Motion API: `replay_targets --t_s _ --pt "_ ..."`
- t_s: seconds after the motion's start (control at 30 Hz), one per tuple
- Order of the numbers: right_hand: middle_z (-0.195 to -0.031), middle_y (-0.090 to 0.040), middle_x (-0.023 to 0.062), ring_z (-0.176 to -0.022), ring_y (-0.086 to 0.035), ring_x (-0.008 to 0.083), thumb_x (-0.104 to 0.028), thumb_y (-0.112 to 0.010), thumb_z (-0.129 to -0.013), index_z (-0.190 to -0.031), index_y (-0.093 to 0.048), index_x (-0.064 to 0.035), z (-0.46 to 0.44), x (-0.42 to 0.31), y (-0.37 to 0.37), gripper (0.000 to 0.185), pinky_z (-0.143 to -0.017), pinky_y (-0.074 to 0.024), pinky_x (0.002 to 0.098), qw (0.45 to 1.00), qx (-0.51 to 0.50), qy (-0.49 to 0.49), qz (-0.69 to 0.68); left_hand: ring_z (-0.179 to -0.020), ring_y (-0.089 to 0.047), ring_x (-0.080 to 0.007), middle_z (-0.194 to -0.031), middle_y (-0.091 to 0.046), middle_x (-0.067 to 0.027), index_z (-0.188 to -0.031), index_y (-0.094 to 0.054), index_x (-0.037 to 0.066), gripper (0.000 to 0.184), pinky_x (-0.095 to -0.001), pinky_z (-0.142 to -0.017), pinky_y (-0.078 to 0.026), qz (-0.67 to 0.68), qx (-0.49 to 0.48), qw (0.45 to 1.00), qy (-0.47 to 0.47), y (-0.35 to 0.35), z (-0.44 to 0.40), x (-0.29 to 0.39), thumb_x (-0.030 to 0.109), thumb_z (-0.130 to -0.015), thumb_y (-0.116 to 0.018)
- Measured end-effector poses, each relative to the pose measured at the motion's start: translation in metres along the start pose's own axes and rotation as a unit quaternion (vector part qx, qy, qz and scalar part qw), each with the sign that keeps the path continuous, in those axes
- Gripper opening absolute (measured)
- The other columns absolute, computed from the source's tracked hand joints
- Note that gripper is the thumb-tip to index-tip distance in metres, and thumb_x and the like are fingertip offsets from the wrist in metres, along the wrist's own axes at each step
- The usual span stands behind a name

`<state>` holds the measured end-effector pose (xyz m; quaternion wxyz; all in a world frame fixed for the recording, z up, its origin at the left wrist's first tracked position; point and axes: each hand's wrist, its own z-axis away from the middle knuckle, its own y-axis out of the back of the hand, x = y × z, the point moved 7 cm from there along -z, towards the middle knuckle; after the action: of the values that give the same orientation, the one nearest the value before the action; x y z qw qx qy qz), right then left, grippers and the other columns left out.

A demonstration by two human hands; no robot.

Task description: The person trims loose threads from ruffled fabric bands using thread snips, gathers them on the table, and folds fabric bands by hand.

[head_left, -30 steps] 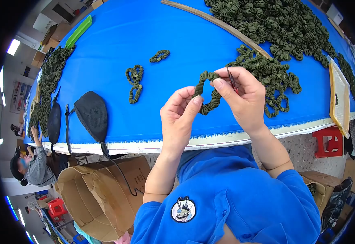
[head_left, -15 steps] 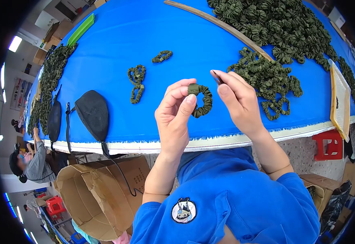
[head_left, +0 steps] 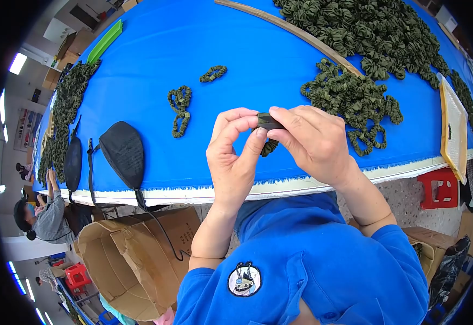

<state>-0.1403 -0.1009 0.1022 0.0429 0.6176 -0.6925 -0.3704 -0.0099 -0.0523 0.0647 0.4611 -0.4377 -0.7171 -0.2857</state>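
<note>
Over the front edge of the table, my left hand (head_left: pixel 233 157) pinches a dark green scrunchie (head_left: pixel 269 148) between thumb and fingertips. My right hand (head_left: pixel 318 142) is closed on a small dark tool (head_left: pixel 271 124), possibly thread snips, whose exact kind I cannot make out. Its tip lies against the scrunchie's flat fabric section, right by my left fingertips. Most of the scrunchie's ring is hidden behind my fingers. A single scrunchie (head_left: pixel 213 73) and a small group of scrunchies (head_left: pixel 180 108) lie to the left. Beyond my right hand is a loose heap of scrunchies (head_left: pixel 350 95).
A wooden strip (head_left: pixel 296 31) borders a large scrunchie pile (head_left: pixel 366 35). On the left are a black mesh pouch (head_left: pixel 124 154), a green tray (head_left: pixel 105 41) and more scrunchies (head_left: pixel 68 103). A yellow-edged frame (head_left: pixel 453 130) stands right. Below are a cardboard box (head_left: pixel 133 260) and red stool (head_left: pixel 439 188).
My right hand has moved left, bringing the dark tool from beside the scrunchie onto its flat section. My left hand keeps its pinch in nearly the same place.
</note>
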Motion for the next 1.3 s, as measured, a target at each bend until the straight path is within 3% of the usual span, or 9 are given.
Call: replay_targets --t_s 0.2,0.33,0.5,0.57,0.7,0.83,1.03,1.17,1.3 --pt "-0.083 -0.065 0.011 -0.061 -0.057 0.0171 -0.003 -0.07 -0.075 -0.099 -0.064 0.0017 0.003 0.003 0.0 0.025 -0.052 -0.0457 0.0249 0.999 -0.002 0.034 0.038 -0.092 -0.053 -0.0173 -0.103 -0.057 -0.0099 -0.093 -0.064 0.001 0.011 -0.0254 -0.076 -0.044 -0.04 -0.004 0.999 -0.002 -0.003 -0.001 0.002 0.004 -0.083 -0.064" --pt "-0.085 -0.064 0.0083 -0.061 -0.055 0.0131 -0.002 -0.071 -0.074 -0.099 -0.063 0.0003 0.009 0.029 0.011 0.027 -0.051 -0.0424 0.0209 0.975 0.101 -0.109 -0.163 -0.092 -0.053 -0.0154 -0.104 -0.056 -0.0101 -0.093 -0.064 0.001 0.01 -0.0242 -0.074 -0.044 -0.052 0.03 0.998 0.034 0.002 0.0 -0.001 0.004 -0.084 -0.064" --pt "-0.085 -0.063 0.0051 -0.06 -0.049 0.0086 -0.002 -0.069 -0.077 -0.098 -0.062 -0.0015 0.016 0.013 -0.009 0.023 -0.052 -0.0388 0.018 0.981 0.034 -0.066 -0.18 -0.088 -0.054 -0.0132 -0.1 -0.057 -0.0088 -0.096 -0.063 0.0 0.011 -0.023 -0.074 -0.044 -0.031 0.028 0.999 0.013 -0.001 -0.001 -0.003 0.005 -0.085 -0.063" --pt "-0.084 -0.063 0.0047 -0.06 -0.048 0.0081 -0.003 -0.068 -0.078 -0.097 -0.062 -0.0017 0.017 0.019 -0.008 0.02 -0.052 -0.0384 0.018 0.974 0.043 -0.1 -0.2 -0.087 -0.054 -0.0127 -0.098 -0.058 -0.0084 -0.097 -0.062 0.0 0.012 -0.0229 -0.074 -0.045 0.006 0.025 0.999 0.038 -0.001 -0.001 -0.006 0.005 -0.086 -0.063" --pt "-0.082 -0.061 0.0034 -0.059 -0.045 0.0064 -0.006 -0.066 -0.082 -0.095 -0.061 -0.0022 0.023 0.035 -0.006 0.014 -0.052 -0.0375 0.0179 0.941 0.064 -0.199 -0.266 -0.082 -0.055 -0.0113 -0.093 -0.059 -0.0071 -0.1 -0.061 -0.001 0.015 -0.0226 -0.073 -0.045 0.113 0.024 0.987 0.115 0.0 0.002 -0.016 0.006 -0.087 -0.062" --pt "-0.081 -0.061 0.0034 -0.063 -0.047 0.0054 -0.004 -0.064 -0.082 -0.091 -0.06 -0.0029 0.022 0.057 -0.012 0.011 -0.057 -0.0391 0.0186 0.815 0.051 -0.337 -0.469 -0.078 -0.055 -0.0098 -0.086 -0.061 -0.006 -0.102 -0.061 -0.001 0.016 -0.0216 -0.072 -0.044 0.197 -0.009 0.958 0.21 -0.008 0.004 -0.03 0.005 -0.087 -0.061" --pt "-0.08 -0.06 0.0037 -0.064 -0.048 0.0066 -0.006 -0.063 -0.084 -0.094 -0.059 -0.001 0.024 0.065 -0.02 0.012 -0.06 -0.0399 0.0192 0.855 0.05 -0.346 -0.383 -0.076 -0.056 -0.0131 -0.084 -0.061 -0.0085 -0.1 -0.06 -0.003 0.015 -0.0238 -0.075 -0.044 0.314 -0.057 0.921 0.223 -0.018 0.011 -0.024 0.004 -0.087 -0.059" --pt "-0.077 -0.059 0.0016 -0.06 -0.046 0.0091 -0.008 -0.063 -0.085 -0.101 -0.06 0.0017 0.015 0.052 -0.008 0.019 -0.055 -0.038 0.0185 0.955 0.094 -0.212 -0.184 -0.078 -0.055 -0.0098 -0.086 -0.062 -0.0064 -0.101 -0.061 0.0 0.014 -0.0209 -0.073 -0.044 0.289 -0.014 0.939 0.186 -0.013 0.01 -0.02 0.002 -0.087 -0.061" --pt "-0.076 -0.06 0.0046 -0.058 -0.05 0.0125 -0.006 -0.065 -0.081 -0.098 -0.06 0.0004 0.01 0.026 0.005 0.019 -0.053 -0.0411 0.0232 0.976 0.041 -0.159 -0.141 -0.077 -0.054 -0.0106 -0.086 -0.061 -0.0055 -0.1 -0.061 -0.001 0.014 -0.0214 -0.073 -0.043 0.253 0.024 0.95 0.179 -0.007 0.01 -0.02 0.002 -0.086 -0.061"
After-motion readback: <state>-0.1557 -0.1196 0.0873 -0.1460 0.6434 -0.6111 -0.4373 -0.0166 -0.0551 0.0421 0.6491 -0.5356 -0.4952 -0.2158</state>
